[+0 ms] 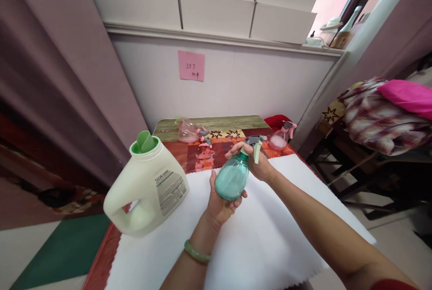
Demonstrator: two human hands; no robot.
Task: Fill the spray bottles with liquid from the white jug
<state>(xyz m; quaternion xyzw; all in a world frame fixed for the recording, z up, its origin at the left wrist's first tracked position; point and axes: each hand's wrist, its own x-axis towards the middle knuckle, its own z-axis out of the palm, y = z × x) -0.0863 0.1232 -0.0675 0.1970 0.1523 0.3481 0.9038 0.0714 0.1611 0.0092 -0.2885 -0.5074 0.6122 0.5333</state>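
A green translucent spray bottle (232,177) is held up over the white cloth, tilted to the right, with whitish liquid visible inside. My left hand (221,207) cups its round base from below, fingers curled around the underside. At the neck, just under the grey and pale green trigger head, my right hand (254,162) grips the bottle with fingers wrapped round it. To the left stands a large pale green detergent jug (148,191), its mouth uncapped and showing a green pouring spout.
Pink spray bottles (187,131) lie at the back left, and another pink spray bottle (278,139) stands back right. A white cloth (256,240) covers much of the red-patterned table. Behind is a wall with a pink note (191,65). Clothes (374,114) are piled at right.
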